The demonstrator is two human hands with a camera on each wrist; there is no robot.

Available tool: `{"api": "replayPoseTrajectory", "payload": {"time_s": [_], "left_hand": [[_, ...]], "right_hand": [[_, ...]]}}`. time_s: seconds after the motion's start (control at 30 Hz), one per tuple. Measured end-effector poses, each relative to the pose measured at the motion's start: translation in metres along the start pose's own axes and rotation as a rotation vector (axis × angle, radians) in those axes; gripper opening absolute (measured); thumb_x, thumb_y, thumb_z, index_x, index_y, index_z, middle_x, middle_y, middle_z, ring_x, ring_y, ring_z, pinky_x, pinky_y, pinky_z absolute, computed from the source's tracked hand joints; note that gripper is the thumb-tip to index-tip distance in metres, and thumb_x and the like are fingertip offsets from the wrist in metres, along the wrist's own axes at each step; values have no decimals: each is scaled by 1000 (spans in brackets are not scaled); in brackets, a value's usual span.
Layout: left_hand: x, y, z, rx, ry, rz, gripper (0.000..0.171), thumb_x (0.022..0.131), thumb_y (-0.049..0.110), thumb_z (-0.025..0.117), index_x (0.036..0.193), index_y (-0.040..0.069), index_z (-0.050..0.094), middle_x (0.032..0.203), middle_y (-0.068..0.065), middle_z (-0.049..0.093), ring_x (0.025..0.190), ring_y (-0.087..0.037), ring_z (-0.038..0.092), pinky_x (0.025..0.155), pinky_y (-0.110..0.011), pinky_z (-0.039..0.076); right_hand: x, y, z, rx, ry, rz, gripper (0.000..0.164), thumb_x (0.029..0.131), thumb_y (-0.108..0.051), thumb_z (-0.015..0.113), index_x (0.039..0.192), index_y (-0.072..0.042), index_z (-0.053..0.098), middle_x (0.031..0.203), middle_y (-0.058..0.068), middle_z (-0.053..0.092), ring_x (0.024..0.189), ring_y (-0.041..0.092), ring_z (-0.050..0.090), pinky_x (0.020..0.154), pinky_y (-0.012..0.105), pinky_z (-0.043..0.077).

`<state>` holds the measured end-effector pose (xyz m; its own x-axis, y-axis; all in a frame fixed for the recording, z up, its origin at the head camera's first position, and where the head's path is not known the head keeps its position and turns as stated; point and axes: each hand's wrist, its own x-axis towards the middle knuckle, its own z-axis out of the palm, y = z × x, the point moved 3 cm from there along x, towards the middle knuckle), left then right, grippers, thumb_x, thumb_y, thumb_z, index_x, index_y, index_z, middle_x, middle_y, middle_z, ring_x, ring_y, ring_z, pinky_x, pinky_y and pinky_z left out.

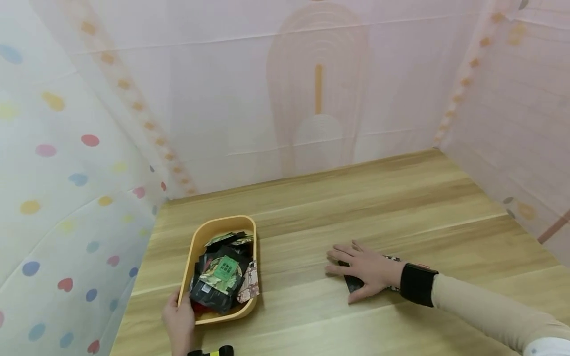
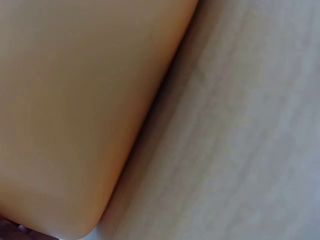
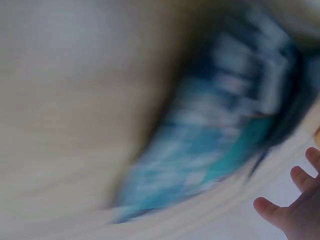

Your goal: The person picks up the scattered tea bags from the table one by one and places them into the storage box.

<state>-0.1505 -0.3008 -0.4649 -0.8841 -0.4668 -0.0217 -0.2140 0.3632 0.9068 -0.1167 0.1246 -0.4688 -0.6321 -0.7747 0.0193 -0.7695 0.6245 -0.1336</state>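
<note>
A yellow plastic bin stands on the left of the wooden table, heaped with black food packets; the top one has a green label. My left hand grips its near left rim. The bin's smooth outer wall fills much of the left wrist view. Fingers spread, my right hand lies palm down over a dark packet, mostly hidden beneath it. In the right wrist view a packet shows blurred blue, teal and white, with several fingertips at lower right.
The wood-grain table extends between and beyond both hands. A pale patterned sheet hangs behind it, with a dotted sheet at left and another sheet at right. A small black and yellow object shows by the left wrist.
</note>
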Motion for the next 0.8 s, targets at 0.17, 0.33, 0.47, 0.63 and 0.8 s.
{"api": "replayPoseTrajectory", "payload": {"time_s": [0.17,0.33,0.47,0.63,0.8], "left_hand": [[-1,-1,-3,25,10,14,35,93,10,41,117,-13,53,115,-28,54,83,6,41,70,-10,32],[-2,-1,-3,19,11,1,35,92,10,43,116,-13,53,115,-28,53,81,4,44,66,-8,33],[-2,-1,-3,20,23,9,33,92,9,44,114,-13,55,114,-28,54,79,5,44,67,-8,32],[-1,-1,-2,26,22,23,32,92,8,44,114,-13,55,113,-28,54,79,6,44,67,-8,33],[1,-3,0,34,9,10,34,92,9,43,116,-12,54,114,-27,54,78,7,42,65,-7,33]], "right_hand": [[-20,4,5,-4,6,1,76,81,-67,42,142,-21,33,146,12,27,131,34,23,94,60,26],[-28,2,3,-3,-45,18,67,86,-57,46,139,-18,38,142,13,33,127,35,30,92,56,33],[-23,-1,-1,-61,-66,26,56,82,-33,56,135,-15,45,137,14,40,122,35,37,88,51,39],[-12,-4,-4,-193,-17,36,42,79,-13,63,120,-16,57,123,13,52,108,31,49,79,42,47],[0,2,-4,-203,138,68,17,79,-3,64,92,-15,65,95,3,62,82,19,57,65,30,48]]}}
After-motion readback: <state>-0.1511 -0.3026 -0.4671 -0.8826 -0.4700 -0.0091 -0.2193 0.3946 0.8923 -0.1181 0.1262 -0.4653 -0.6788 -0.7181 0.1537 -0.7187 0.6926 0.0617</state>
